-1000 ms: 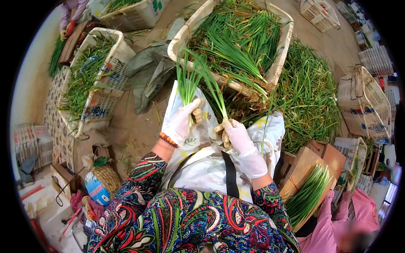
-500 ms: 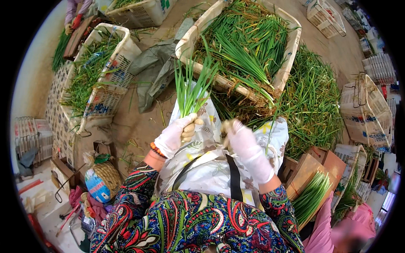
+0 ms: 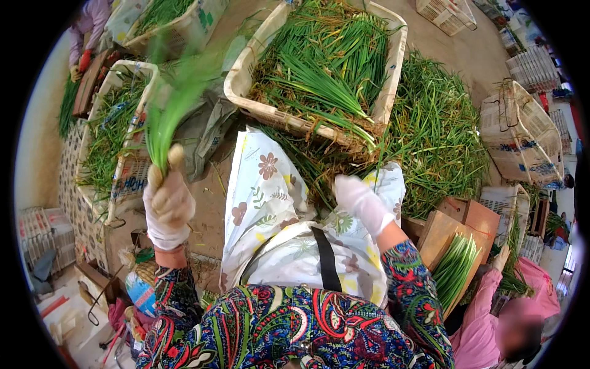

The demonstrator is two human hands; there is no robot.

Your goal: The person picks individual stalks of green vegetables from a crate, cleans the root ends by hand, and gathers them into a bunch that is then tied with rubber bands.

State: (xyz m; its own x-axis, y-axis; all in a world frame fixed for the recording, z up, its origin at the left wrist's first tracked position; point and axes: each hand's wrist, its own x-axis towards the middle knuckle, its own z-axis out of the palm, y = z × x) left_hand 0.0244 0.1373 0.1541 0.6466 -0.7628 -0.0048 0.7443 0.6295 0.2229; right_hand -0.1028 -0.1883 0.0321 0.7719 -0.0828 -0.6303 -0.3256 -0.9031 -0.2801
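Gripped in my gloved left hand (image 3: 166,203) is a bunch of green garlic chives (image 3: 165,120), raised over the left side and blurred along its leaves. My gloved right hand (image 3: 361,204) hovers by the right knee of my white flowered apron (image 3: 264,197); its fingers point down and are smeared, so their closing does not show. Ahead of my knees stands a white plastic crate (image 3: 396,74) heaped with chives and brown trimmings. A neat bundle of chives lies on top of that heap. Loose green leaves (image 3: 439,141) are piled to the crate's right.
Another leaf-filled crate (image 3: 126,154) stands at left, with a grey-green sack (image 3: 203,132) beside it. At right, a wooden rack (image 3: 445,237) carries a chive bundle (image 3: 456,267). A person in pink (image 3: 476,320) sits lower right; another person's sleeve (image 3: 95,24) shows upper left.
My left hand has swung left and upward with the chives, away from my lap. The right hand has shifted slightly. The view has turned a little, and the pink-clothed person's arm now shows.
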